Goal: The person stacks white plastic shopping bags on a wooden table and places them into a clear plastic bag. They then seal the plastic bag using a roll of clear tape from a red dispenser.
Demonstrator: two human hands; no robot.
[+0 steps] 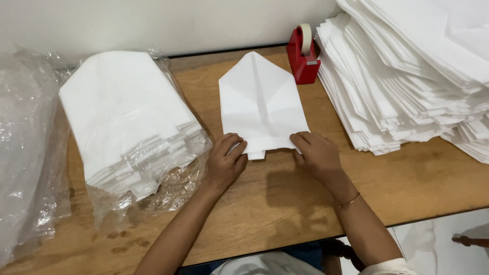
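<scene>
**Hands pressing folded paper on a wooden table**

Paper (261, 104), white and folded to a point at its far end, lies flat near the middle of the table (285, 203), its tip close to the back edge. Both hands rest on its near edge, apart from each other. The left hand (226, 160) has curled fingers pressing the near left corner; the right hand (316, 155) lies flat over the near right corner, a thin bangle on its wrist. Neither hand grips anything.

By the left edge, a stack (125, 117) of similar folded sheets sits partly inside clear plastic wrap (30, 153), which blurs its lower edges. At the back edge stands a red tape dispenser (302, 56). A tall pile (407, 76) of white sheets fills the back right corner, cut off by the frame.
</scene>
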